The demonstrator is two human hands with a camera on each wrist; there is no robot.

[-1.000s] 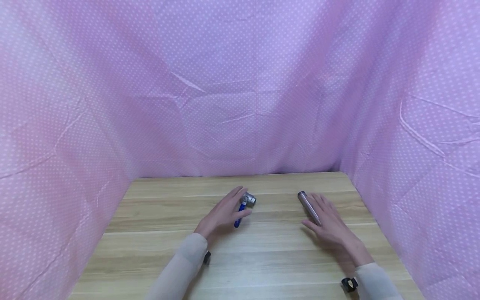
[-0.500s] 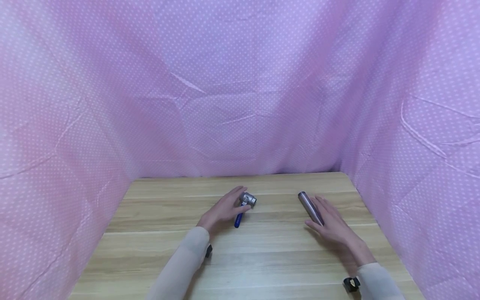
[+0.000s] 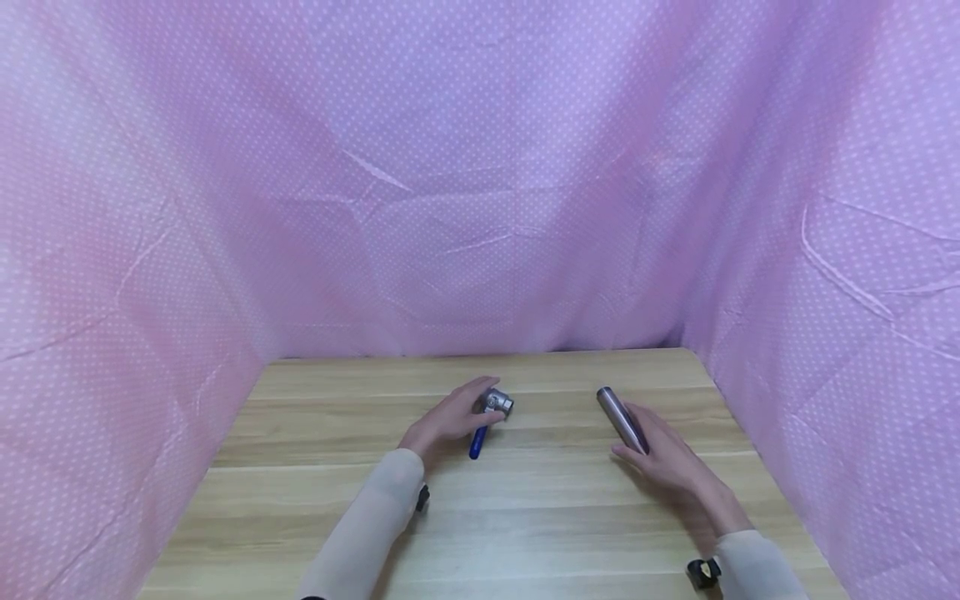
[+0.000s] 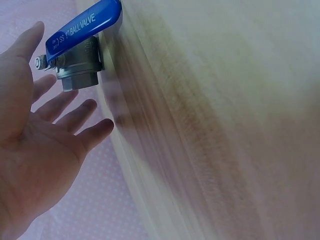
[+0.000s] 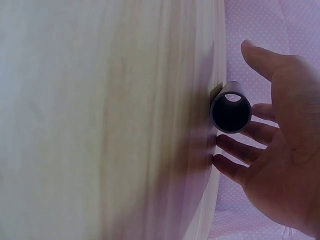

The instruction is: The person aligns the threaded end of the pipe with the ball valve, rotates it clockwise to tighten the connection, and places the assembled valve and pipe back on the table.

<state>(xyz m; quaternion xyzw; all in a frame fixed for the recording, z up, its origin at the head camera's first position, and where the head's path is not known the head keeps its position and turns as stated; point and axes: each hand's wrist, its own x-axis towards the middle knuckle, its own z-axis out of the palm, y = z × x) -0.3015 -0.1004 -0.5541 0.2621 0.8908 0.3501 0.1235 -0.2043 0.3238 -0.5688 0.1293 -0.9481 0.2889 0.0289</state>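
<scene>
**Round pipe and jutting handle: loose things between spread hands**

At the near side of the table [image 3: 517,533], two pale sleeves [image 3: 366,529] reach in, a black band [image 3: 702,572] showing at the right wrist. The wrist gear hangs low enough that it could, perhaps, knock the wood and jog the arm.

Farther in on the right, the right hand [image 3: 667,450] is spread, fingers gently bent along the pipe's right side and thumb apart near its near end. The pipe [image 3: 621,421] lies slantwise on the table, its far end toward the left. The right wrist view shows no firm hold; whether a fingertip touches is hard to tell. Being round and smooth, the pipe could roll left if the fingers nudge it, or swivel about the thumb, since only its near end has anything on the left.

On the left, the blue handle [image 3: 477,442] points nearward from the metal valve [image 3: 497,401]. The left hand [image 3: 453,414] is also spread, thumb on the near side and fingers beyond; contact is unclear. A thumb snagging the handle could spin the valve or turn the lever, and an off-centre pinch could let the likely heavy body tip.

Farthest back hangs the dotted pink cloth [image 3: 480,167].
</scene>
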